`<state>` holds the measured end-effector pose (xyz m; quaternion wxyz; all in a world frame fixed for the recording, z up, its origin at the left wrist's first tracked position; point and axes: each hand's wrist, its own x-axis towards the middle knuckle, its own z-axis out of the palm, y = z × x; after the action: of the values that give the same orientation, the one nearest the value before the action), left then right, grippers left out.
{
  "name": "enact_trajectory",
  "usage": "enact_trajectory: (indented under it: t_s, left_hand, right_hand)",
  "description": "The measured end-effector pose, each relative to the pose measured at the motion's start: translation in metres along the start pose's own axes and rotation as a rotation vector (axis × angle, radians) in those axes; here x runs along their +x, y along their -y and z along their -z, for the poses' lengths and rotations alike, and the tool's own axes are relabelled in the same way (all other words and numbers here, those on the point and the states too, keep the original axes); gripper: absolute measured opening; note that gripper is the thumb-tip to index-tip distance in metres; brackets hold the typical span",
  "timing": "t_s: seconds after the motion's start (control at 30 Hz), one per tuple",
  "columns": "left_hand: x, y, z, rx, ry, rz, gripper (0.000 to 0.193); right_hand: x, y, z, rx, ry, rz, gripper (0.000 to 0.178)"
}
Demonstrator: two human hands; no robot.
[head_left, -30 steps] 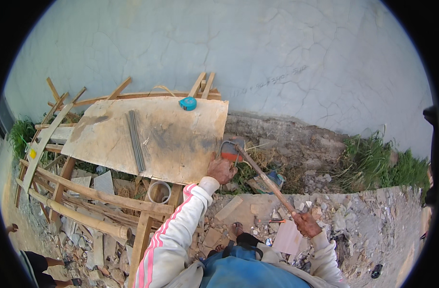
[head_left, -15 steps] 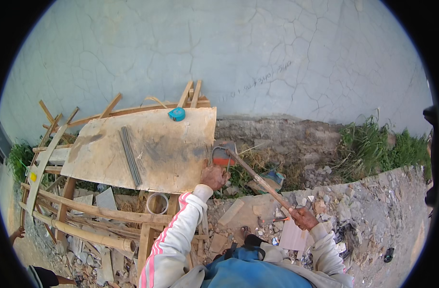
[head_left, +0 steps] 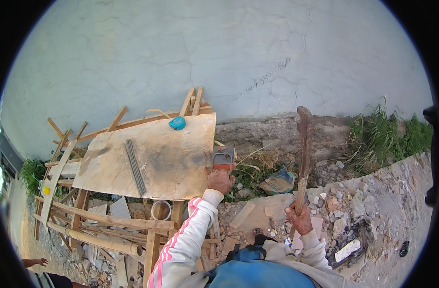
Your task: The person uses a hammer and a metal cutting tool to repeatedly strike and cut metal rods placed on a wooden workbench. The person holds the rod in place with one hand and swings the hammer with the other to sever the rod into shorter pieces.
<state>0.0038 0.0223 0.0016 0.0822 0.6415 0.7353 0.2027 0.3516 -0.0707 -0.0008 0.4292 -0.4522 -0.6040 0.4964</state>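
My left hand (head_left: pixel 221 182) is closed at the right end of a worn board (head_left: pixel 181 158), around the lower part of a thin metal rod (head_left: pixel 230 162) bent into a hook shape. The rod crosses in front of a red-orange block (head_left: pixel 223 164) with a dark top. Off to the right, my right hand (head_left: pixel 300 219) wraps the lower part of a long rusty bar (head_left: pixel 304 153), which stands upright with a short crook at its top. The bar is apart from the bent rod. Several straight grey metal rods (head_left: pixel 135 165) lie together on the board.
A teal tape measure (head_left: pixel 177 123) rests on the board's far edge. Rough timber framing (head_left: pixel 118 221) and a bamboo pole (head_left: pixel 99 243) stand at left. A roll (head_left: pixel 161 210) sits by the board. Rubble (head_left: pixel 368 216) covers the ground before a cracked wall (head_left: pixel 229 57). Another person's hand (head_left: pixel 37 262) shows lower left.
My right hand has swung the bar from a slant with its end near the bent rod to upright, away to the right. My left hand stays by the red-orange block.
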Motion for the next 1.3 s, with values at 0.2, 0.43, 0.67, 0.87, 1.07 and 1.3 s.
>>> enact_trajectory:
  t_s: [0.2, 0.43, 0.67, 0.87, 1.07, 1.3]
  left_hand:
    - [0.012, -0.006, 0.015, 0.049, -0.058, 0.052, 0.033]
    - [0.027, 0.017, 0.067, -0.999, 0.191, 0.289, 0.029]
    - [0.024, 0.010, 0.071, -1.229, 0.050, 0.381, 0.023]
    - [0.012, -0.026, 0.073, -1.497, -0.141, 0.415, 0.020]
    - [0.012, -0.072, 0.060, -1.785, -0.337, 0.482, 0.018]
    - [0.010, -0.078, 0.044, -1.738, -0.436, 0.577, 0.021]
  right_hand:
    - [0.019, -0.003, -0.039, 0.124, -0.030, -0.080, 0.049]
    - [0.048, 0.003, -0.033, 0.183, 0.058, -0.023, 0.034]
    - [0.090, 0.005, -0.026, 0.158, 0.197, 0.100, 0.028]
    - [0.138, 0.014, -0.044, 0.297, 0.355, 0.093, 0.024]
    - [0.172, 0.031, -0.065, 0.423, 0.595, 0.053, 0.037]
    - [0.204, 0.048, -0.085, 0.463, 0.631, 0.165, 0.031]
